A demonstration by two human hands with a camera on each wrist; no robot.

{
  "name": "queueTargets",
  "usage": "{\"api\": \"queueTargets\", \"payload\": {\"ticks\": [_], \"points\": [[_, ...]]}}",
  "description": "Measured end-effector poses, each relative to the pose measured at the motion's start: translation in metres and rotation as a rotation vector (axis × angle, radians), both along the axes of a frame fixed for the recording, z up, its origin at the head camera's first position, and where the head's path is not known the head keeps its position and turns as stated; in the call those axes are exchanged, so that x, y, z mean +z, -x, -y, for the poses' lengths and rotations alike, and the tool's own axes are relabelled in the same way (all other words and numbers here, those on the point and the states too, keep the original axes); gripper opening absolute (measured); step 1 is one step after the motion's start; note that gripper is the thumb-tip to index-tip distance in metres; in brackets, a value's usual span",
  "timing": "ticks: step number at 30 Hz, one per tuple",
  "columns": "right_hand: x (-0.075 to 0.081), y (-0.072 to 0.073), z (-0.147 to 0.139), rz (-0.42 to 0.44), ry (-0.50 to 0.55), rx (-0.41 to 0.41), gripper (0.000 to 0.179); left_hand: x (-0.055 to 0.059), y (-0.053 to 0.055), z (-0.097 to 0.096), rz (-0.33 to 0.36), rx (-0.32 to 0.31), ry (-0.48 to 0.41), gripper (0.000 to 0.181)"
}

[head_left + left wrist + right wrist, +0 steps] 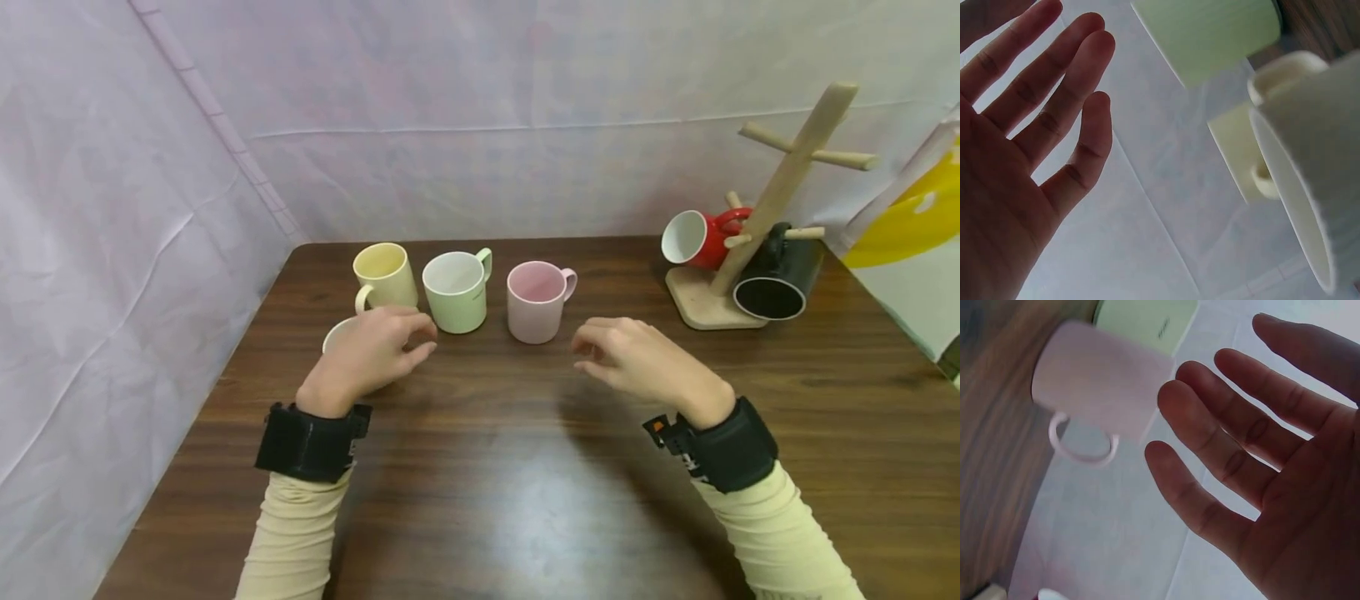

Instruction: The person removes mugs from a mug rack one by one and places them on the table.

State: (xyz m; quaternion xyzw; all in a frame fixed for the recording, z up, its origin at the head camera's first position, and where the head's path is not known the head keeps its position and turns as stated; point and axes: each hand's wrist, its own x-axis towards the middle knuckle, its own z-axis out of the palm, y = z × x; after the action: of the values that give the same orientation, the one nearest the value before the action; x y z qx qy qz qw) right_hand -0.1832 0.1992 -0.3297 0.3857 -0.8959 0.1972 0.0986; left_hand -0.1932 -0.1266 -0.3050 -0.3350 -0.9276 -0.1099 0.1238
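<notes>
My left hand hovers above the table with loosely bent fingers and holds nothing. It partly hides a white mug, which shows large in the left wrist view. Behind that hand stand a yellow mug and a light green mug, both upright. To the right of the green one is a pink mug with its handle pointing right. My right hand, also holding nothing, is in the air just right of the pink mug, apart from it, fingers relaxed.
At the back right a wooden mug tree stands on a square base. A red mug and a black mug hang on its lower pegs. Pale cloth lines the back and left of the brown table.
</notes>
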Motion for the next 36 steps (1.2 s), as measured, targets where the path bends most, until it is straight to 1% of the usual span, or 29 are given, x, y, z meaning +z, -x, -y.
{"api": "queueTargets", "payload": {"ticks": [5, 10, 16, 21, 25, 32, 36], "points": [[0.007, 0.004, -0.019, 0.013, 0.002, -0.058, 0.011, -0.003, 0.002, -0.017, -0.031, -0.074, 0.022, 0.012], [0.012, 0.007, -0.032, 0.014, 0.004, -0.089, 0.011, -0.006, 0.004, -0.033, -0.063, -0.132, 0.075, 0.012], [0.018, 0.009, -0.051, 0.02, -0.004, -0.143, 0.01, -0.006, 0.003, -0.053, -0.077, -0.164, 0.116, 0.012], [0.021, 0.009, -0.067, 0.058, 0.003, -0.205, 0.01, -0.005, 0.0, -0.069, -0.076, -0.201, 0.146, 0.013], [0.025, 0.007, -0.077, 0.093, 0.02, -0.245, 0.011, -0.005, -0.001, -0.082, -0.09, -0.226, 0.145, 0.013], [0.028, 0.004, -0.089, 0.095, 0.026, -0.308, 0.011, -0.006, -0.004, -0.102, -0.091, -0.262, 0.148, 0.013], [0.027, 0.004, -0.093, 0.085, 0.034, -0.34, 0.011, -0.007, -0.007, -0.11, -0.105, -0.281, 0.152, 0.013]]}}
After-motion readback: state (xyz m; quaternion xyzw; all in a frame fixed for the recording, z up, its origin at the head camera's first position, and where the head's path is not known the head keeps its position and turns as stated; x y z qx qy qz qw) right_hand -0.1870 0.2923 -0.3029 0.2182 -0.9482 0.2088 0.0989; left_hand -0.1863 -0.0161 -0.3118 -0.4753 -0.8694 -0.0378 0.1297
